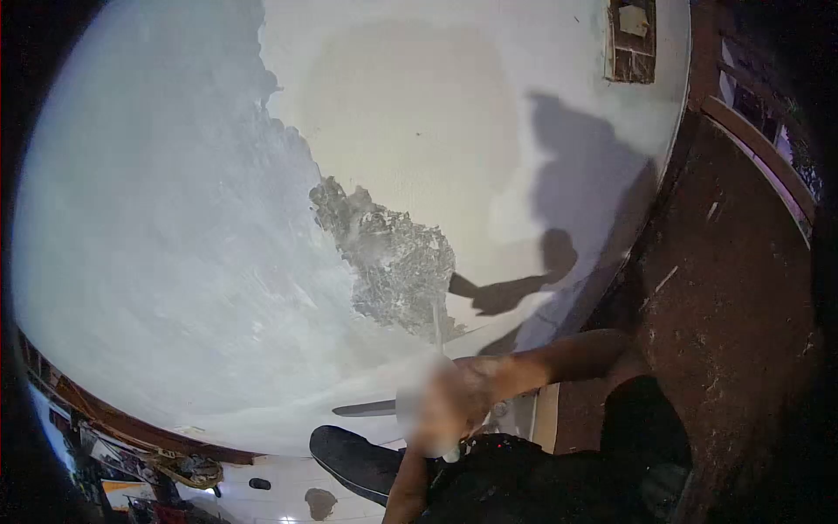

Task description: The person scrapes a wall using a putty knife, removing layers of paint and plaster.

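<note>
In the lower middle of the head view my two hands come together, with their fingers largely blurred. My left hand [433,421] is closed round a putty knife [439,327] with a thin pale blade pointing up towards the wall. A whitish handle end pokes out below the fist. My right hand [474,384] reaches in from the right and presses close against the left; what its closed fingers hold is hidden. Left of the hands juts a dark, narrow, blade-like strip [365,409]. Above them, a rough grey patch [393,253] marks the wall [393,113].
Smooth bluish-grey coating [175,218] spreads over the wall's left part. A recessed electrical box [632,39] sits at upper right. My black shoe [353,458] rests on the pale floor [271,506]. Brown ground [724,306] lies to the right; assorted clutter [166,472] is at lower left.
</note>
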Motion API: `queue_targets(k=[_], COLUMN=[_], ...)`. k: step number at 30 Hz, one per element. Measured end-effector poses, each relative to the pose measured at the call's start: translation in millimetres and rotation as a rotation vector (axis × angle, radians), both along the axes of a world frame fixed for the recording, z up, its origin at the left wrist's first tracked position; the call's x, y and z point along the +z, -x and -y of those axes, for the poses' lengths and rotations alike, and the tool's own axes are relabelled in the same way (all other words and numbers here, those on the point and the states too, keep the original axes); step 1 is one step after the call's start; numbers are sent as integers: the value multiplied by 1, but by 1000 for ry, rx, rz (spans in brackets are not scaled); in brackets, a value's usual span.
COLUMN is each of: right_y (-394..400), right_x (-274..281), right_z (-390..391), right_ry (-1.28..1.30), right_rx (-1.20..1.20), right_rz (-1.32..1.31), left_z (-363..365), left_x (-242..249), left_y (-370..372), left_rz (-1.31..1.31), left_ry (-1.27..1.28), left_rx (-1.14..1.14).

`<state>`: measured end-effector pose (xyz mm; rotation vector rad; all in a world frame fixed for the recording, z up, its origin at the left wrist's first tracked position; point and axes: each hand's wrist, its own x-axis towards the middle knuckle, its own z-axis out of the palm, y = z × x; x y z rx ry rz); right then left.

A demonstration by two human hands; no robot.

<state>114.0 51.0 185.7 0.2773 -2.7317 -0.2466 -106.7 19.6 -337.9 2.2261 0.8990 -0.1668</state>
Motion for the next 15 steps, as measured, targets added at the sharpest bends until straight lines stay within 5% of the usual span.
queue_targets(k=[2,8,11,12,13,14,15], right_y=[-8,-2,21,18,17,11,5], right_x=[-1,50,61,62,68,66,62], right_z=[-32,-6,14,5,-12,-20,-26], right_ry=[63,98,-90,-54,168,71,-30], right_rx=[-120,-95,79,100,-132,-115,-98], right_rz=[97,240,224,4,292,247,208], left_z=[2,8,44,43,9,7,7], left_x=[7,39,86,74,57,14,4], left_y=[1,-6,-3,4,-15,5,9], left_rz=[-38,-287,427,672,-107,225,294], left_ry=[-109,3,422,552,695,670,636], left_rx=[-136,56,536,688,757,671,637])
